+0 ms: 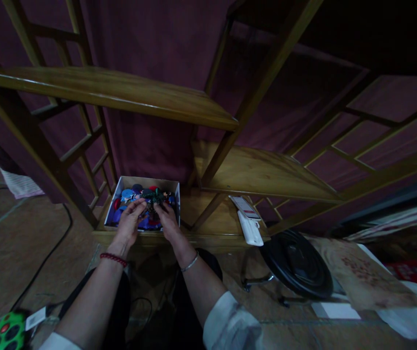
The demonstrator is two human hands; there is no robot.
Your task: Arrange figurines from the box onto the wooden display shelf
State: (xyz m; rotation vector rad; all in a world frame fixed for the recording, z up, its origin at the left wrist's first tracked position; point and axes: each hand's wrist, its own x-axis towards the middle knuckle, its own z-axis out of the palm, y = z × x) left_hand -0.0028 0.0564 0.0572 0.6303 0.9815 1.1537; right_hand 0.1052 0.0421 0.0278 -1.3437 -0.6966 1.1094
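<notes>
A shallow white box [175,186] sits on the low wooden shelf, holding several small items in blue, red, purple and dark green. Over the box, my left hand [131,217] has its fingertips pinched at a small dark item. My right hand [166,217] is close beside it, thumb and fingers closed on a dark green item [157,196]. The fingertips of both hands nearly meet above the contents. What exactly the left fingers pinch is too small and dark to tell.
Above the box juts an upper wooden shelf [121,90]. A phone [244,207] and a white object [251,230] lie to the right. A black round stool [298,262] stands at the right; a green object [6,332] is on the floor at lower left.
</notes>
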